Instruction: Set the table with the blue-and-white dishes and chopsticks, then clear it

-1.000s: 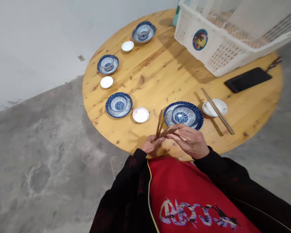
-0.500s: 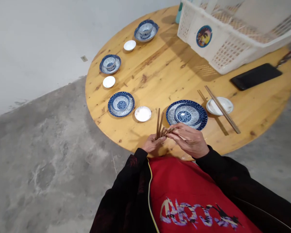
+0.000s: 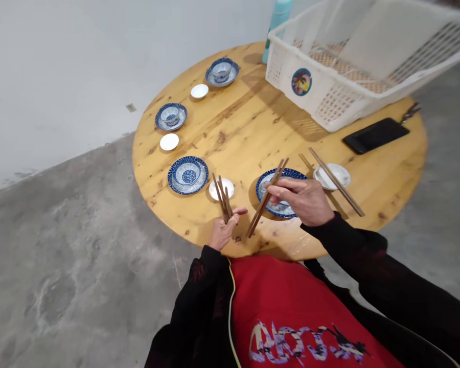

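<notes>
Left grip (image 3: 221,232) grasps a loose bundle of chopsticks (image 3: 223,199), splayed upward at the table's seven o'clock; one could slide out if those fingers slacken, landing on the small saucer (image 3: 230,187) beyond. Towards half past five, the right grip (image 3: 310,201) pinches a slanted pair (image 3: 259,214) over the patterned plate (image 3: 259,187); a careless dip might clink its rim. At four o'clock, the resting chopsticks (image 3: 335,180) lie across a white dish (image 3: 343,175), apt to roll if bumped. Sticks look slim, straight, brown and woodlike; crockery is round and glossy, some blue-printed; the varnished table (image 3: 230,153) shows dark knots, and perforated plastic forms the basket (image 3: 318,99) at one o'clock.
</notes>
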### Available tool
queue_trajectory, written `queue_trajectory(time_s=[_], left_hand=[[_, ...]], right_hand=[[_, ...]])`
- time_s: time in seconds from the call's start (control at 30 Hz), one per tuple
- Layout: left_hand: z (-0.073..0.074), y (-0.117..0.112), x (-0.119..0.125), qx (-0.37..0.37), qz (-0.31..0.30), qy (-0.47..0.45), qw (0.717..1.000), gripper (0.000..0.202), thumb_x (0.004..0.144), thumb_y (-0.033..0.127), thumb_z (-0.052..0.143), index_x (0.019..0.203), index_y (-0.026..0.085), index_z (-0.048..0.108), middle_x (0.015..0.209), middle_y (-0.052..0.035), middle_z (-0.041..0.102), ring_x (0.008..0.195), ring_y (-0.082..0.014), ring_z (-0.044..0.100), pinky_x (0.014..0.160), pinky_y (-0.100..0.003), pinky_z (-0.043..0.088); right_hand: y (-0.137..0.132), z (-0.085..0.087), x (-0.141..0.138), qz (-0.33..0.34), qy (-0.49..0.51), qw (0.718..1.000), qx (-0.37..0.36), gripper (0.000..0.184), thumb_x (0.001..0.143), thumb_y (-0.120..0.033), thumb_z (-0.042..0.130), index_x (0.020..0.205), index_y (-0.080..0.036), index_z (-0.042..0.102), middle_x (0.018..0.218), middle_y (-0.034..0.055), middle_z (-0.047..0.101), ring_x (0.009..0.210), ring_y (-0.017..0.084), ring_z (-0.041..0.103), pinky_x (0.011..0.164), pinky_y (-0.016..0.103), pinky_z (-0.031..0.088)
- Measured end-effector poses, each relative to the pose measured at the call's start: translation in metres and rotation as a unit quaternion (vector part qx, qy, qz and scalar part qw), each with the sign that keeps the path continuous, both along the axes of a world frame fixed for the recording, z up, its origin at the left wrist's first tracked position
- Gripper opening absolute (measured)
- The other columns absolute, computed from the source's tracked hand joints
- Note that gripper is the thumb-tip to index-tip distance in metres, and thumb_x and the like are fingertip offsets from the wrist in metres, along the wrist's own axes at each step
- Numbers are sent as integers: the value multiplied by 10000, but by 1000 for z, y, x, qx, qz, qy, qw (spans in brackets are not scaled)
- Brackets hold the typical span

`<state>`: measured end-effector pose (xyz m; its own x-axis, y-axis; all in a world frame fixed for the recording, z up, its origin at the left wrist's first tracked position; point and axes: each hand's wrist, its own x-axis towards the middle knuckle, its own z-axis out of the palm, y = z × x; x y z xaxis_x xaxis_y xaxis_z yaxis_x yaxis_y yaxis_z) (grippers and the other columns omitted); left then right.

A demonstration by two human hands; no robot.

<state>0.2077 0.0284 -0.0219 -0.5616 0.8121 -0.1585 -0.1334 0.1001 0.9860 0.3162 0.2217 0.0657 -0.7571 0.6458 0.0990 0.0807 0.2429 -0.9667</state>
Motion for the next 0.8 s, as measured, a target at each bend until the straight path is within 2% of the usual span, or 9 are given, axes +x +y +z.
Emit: queue_trajectory(time_s=[0.13, 0.2, 0.27, 0.33, 0.43, 0.5, 0.6, 0.8], left_hand=[[3, -17, 4, -21, 59, -15, 998, 501, 916, 579, 592, 1060, 127, 750, 925, -102, 736, 871, -191, 666, 829, -306, 520], [1, -25, 9, -42, 81, -15, 996, 522, 897, 603, 610, 1001, 112, 754, 777, -59, 676, 731, -149, 608, 710, -265, 493], [-2, -31, 14, -63, 114, -30, 991, 546, 879, 623, 625, 997, 106, 754, 696, -14, 604, 605, -102, 504, 586, -230, 421], [-4, -34, 19, -82, 161, -65, 981, 571, 856, 636, 648, 1034, 102, 749, 625, 27, 518, 518, -66, 378, 494, -211, 316], [-5, -36, 23, -84, 235, -125, 960, 590, 835, 640, 665, 1040, 92, 742, 535, 73, 370, 458, -48, 253, 437, -211, 191], [-3, -38, 23, -66, 267, -154, 949, 575, 823, 634, 673, 1026, 99, 735, 562, 62, 417, 438, -37, 243, 422, -214, 169], [-1, -42, 21, -31, 278, -182, 943, 543, 803, 619, 692, 998, 113, 723, 697, 17, 552, 425, -16, 274, 406, -212, 172], [-2, -45, 25, -6, 277, -198, 940, 532, 785, 602, 718, 987, 110, 717, 735, 1, 598, 419, -5, 281, 401, -202, 173]], right_hand=[[5, -15, -26, -26, -2, 980, -199, 328, 649, -484, 883, 654, -191, 736, 575, 2, 640, 514, 130, 593, 493, 266, 546], [4, -23, -37, -25, 5, 964, -263, 369, 556, -475, 935, 652, -181, 734, 590, 8, 643, 520, 122, 589, 484, 262, 553], [4, -32, -46, -20, 10, 955, -296, 388, 517, -463, 955, 653, -181, 725, 627, 23, 661, 535, 131, 600, 475, 276, 562], [6, -40, -52, -12, 14, 953, -302, 360, 546, -447, 947, 671, -193, 723, 667, 33, 676, 550, 142, 609, 485, 301, 578], [14, -54, -55, -14, 30, 954, -297, 246, 651, -377, 900, 724, -214, 732, 734, 36, 692, 583, 141, 616, 535, 314, 593], [20, -61, -55, -30, 41, 951, -304, 168, 707, -307, 864, 754, -211, 735, 803, 45, 712, 621, 134, 621, 571, 300, 586], [27, -67, -54, -44, 38, 950, -308, 100, 757, -247, 829, 774, -202, 740, 875, 64, 725, 664, 132, 620, 597, 290, 567], [36, -65, -48, -54, 27, 958, -281, 85, 759, -286, 841, 774, -254, 764, 881, 49, 717, 675, 169, 624, 587, 339, 564]])
